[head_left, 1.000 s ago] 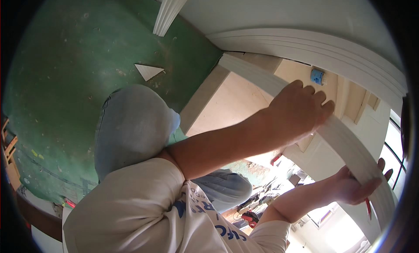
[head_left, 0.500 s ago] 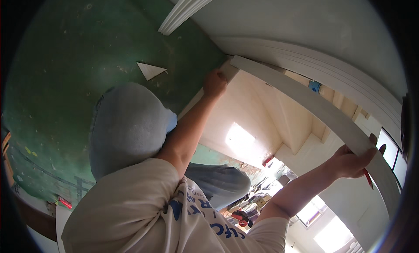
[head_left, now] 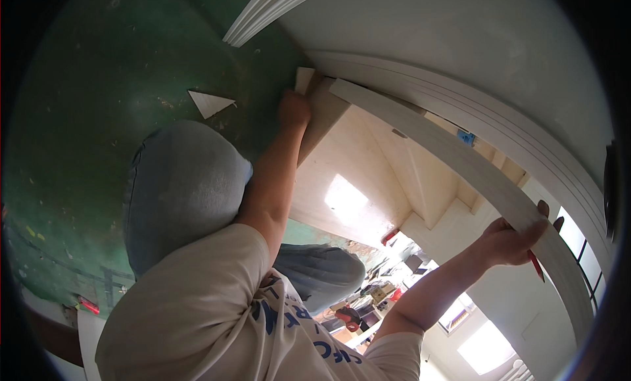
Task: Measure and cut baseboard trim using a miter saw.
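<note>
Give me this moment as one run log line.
Right hand: grips long white flat strip, slim red pencil-like stick | Left hand: at small white flat piece, grip unclear | Nearby: white triangular piece on green floor

Scuffed green floor [head_left: 72, 144]; pale grey wall [head_left: 460, 36]; dark-barred window [head_left: 572, 238] far right, bright.

My hands: two, my left hand [head_left: 294, 110] and my right hand [head_left: 516, 243]
My knees [head_left: 184, 184]: two
Long white strip [head_left: 483, 174] I hold: just one
Red pencil [head_left: 536, 266] at my right hand: one
White triangle [head_left: 210, 103] on the green floor [head_left: 79, 151]: one
Small white piece [head_left: 303, 80] by my left hand: one
Blue thing [head_left: 466, 138] past the long white strip: one
Grooved white strips [head_left: 269, 13]: one or more, can't tell
</note>
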Available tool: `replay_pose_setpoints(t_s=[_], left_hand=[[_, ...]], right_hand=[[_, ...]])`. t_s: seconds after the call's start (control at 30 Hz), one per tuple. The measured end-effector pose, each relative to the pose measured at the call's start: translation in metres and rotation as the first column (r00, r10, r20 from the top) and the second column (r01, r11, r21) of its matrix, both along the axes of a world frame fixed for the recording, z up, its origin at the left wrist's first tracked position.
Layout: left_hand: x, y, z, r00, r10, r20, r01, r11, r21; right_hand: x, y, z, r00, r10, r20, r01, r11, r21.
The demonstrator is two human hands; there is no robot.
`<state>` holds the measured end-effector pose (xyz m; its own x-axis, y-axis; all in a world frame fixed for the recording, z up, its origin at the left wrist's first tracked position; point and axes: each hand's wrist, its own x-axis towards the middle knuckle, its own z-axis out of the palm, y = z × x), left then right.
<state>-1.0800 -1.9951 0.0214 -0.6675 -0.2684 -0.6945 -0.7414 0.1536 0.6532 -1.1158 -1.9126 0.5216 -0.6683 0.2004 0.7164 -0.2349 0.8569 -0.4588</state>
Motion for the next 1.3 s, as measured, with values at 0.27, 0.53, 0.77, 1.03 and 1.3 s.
replay_pose_setpoints(t_s=[0.27,0.53,0.77,1.03,1.3], left_hand=[[0.002,0.014,-0.013,0.784,0.529,0.324,-0.599,0.782,0.174],[-0.005,0.028,-0.022,0.826,0.53,0.19,-0.562,0.792,0.236],[-0.028,0.039,0.043,0.904,0.274,-0.328,-0.113,0.894,0.434],[-0.028,0.04,0.027,0.884,0.176,-0.433,0.044,0.89,0.453],[-0.028,0.044,0.018,0.854,0.079,-0.515,0.097,0.947,0.307]], right_hand=[[-0.024,0.013,-0.041,0.995,0.094,-0.025,-0.096,0.994,-0.057],[-0.025,-0.002,-0.065,1.0,-0.008,-0.022,0.005,0.991,-0.137],[-0.023,0.016,-0.072,0.998,-0.038,-0.047,0.031,0.988,-0.154],[-0.019,0.022,-0.076,0.926,-0.377,0.035,0.371,0.922,0.113],[-0.022,0.012,-0.083,0.867,-0.497,0.035,0.465,0.834,0.297]])
